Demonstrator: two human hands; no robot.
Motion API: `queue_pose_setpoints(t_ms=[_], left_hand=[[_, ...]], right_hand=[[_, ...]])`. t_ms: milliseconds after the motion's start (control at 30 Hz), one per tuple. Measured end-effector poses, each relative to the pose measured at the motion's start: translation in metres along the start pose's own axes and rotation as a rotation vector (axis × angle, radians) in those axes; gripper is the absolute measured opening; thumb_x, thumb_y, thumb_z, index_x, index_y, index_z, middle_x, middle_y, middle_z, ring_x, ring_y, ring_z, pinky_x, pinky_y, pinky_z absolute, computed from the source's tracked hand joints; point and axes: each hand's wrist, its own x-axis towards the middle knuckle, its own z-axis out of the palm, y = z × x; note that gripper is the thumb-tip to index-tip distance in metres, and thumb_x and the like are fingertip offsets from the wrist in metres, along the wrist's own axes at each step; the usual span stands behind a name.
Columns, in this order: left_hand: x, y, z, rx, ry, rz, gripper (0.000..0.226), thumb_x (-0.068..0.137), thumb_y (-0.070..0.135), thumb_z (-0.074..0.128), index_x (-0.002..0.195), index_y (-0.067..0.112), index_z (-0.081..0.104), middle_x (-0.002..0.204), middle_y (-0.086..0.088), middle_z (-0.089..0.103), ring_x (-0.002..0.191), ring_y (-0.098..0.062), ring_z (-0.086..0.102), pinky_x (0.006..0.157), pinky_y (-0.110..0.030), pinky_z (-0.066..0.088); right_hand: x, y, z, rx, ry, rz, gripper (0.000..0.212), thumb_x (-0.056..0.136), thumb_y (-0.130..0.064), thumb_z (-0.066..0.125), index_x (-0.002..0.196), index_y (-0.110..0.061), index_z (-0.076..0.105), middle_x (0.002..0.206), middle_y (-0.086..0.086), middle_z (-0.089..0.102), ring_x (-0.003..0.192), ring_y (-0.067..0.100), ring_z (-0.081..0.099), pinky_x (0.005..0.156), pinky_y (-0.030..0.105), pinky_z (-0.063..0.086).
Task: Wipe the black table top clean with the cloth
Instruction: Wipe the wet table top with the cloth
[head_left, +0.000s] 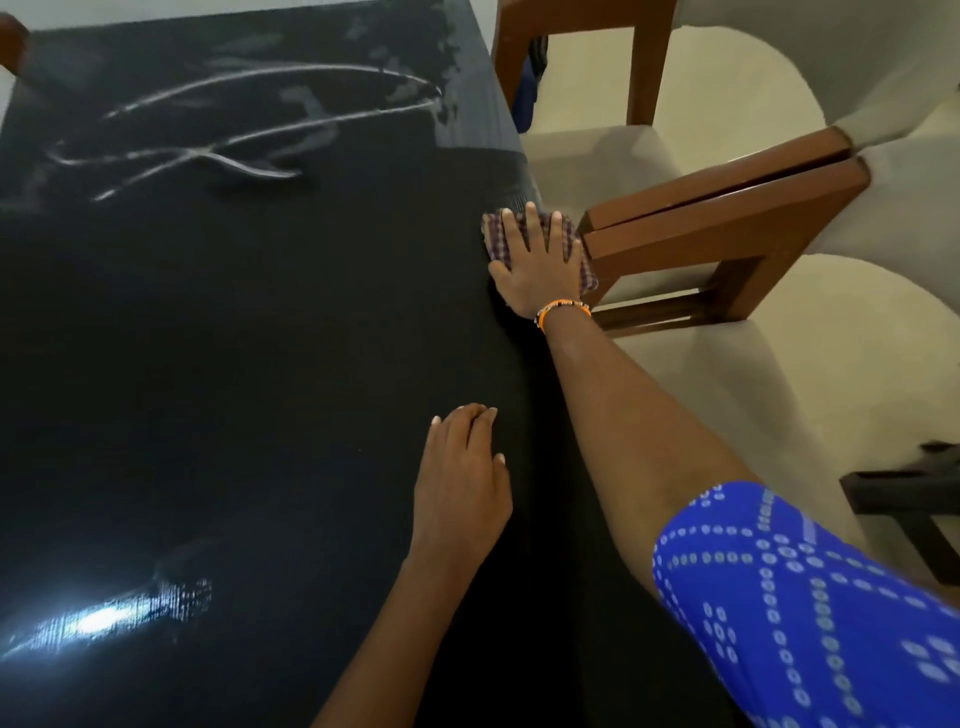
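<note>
Black and glossy, the tabletop (218, 322) fills most of the view, with pale smeared streaks (249, 119) across its far part and a bright glare patch (104, 618) near the front left. At its right edge the right hand (540, 260) lies flat with fingers spread, pressing on the checked cloth (584, 260), which pokes out around the fingers. The left hand (462, 478) rests on the tabletop nearer the person, fingers relaxed, holding nothing, well apart from the right. Wooden chairs (727, 218) with pale cushions stand just beside that edge. An orange bracelet (563, 307) circles the right wrist.
</note>
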Motion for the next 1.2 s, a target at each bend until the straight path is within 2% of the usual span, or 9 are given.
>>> queue_pose_setpoints(t_ms=[167,333,567,833,1033,1200], left_hand=[[-0.017,-0.006,-0.006,0.008,-0.008,0.008,0.050,0.087,0.007,0.051,0.136,0.010,0.042,0.140,-0.004,0.044,0.135,-0.016,0.033,0.116,-0.030,0.006],[-0.043,-0.005,-0.011,-0.003,-0.048,0.045,0.057,0.085,-0.001,0.044,0.140,0.013,0.036,0.145,-0.001,0.036,0.141,-0.013,0.020,0.114,-0.025,-0.006],[-0.101,0.022,-0.010,-0.033,-0.107,0.136,0.059,0.086,0.003,0.044,0.142,0.016,0.032,0.147,0.001,0.033,0.141,-0.011,0.018,0.114,-0.026,-0.003],[-0.211,0.045,0.007,-0.047,-0.215,0.251,0.059,0.086,0.004,0.042,0.142,0.016,0.032,0.147,-0.001,0.034,0.141,-0.013,0.019,0.113,-0.023,-0.001],[-0.281,0.049,0.017,-0.006,-0.301,0.250,0.057,0.091,0.015,0.045,0.145,0.019,0.026,0.152,0.001,0.026,0.143,-0.012,0.014,0.113,-0.022,0.000],[-0.317,0.047,0.022,0.046,-0.321,0.256,0.057,0.092,0.015,0.044,0.145,0.019,0.026,0.153,0.000,0.026,0.143,-0.013,0.015,0.114,-0.025,0.003]], right_hand=[[0.004,0.001,-0.006,0.014,-0.044,0.002,0.066,0.095,-0.044,0.036,0.150,-0.029,0.005,0.161,0.002,-0.002,0.147,0.033,-0.005,0.116,0.054,0.003],[-0.055,0.013,-0.003,-0.007,-0.040,-0.013,0.068,0.094,-0.045,0.038,0.150,-0.028,0.003,0.161,0.004,-0.002,0.146,0.035,-0.004,0.117,0.055,0.007],[-0.177,0.031,0.001,-0.013,-0.060,0.016,0.070,0.094,-0.046,0.039,0.150,-0.028,0.001,0.161,0.003,-0.003,0.147,0.033,-0.005,0.118,0.053,0.006],[-0.338,0.049,0.004,-0.025,-0.063,0.077,0.070,0.094,-0.044,0.039,0.150,-0.029,0.000,0.161,0.002,-0.003,0.147,0.032,-0.005,0.117,0.054,0.009],[-0.442,0.070,0.014,-0.081,-0.036,0.077,0.072,0.092,-0.046,0.038,0.150,-0.029,-0.001,0.161,0.003,-0.002,0.147,0.031,-0.004,0.118,0.049,0.009],[-0.514,0.088,0.025,-0.097,-0.001,0.090,0.072,0.092,-0.046,0.036,0.150,-0.029,-0.003,0.161,0.003,-0.001,0.148,0.031,-0.003,0.117,0.047,0.012]])
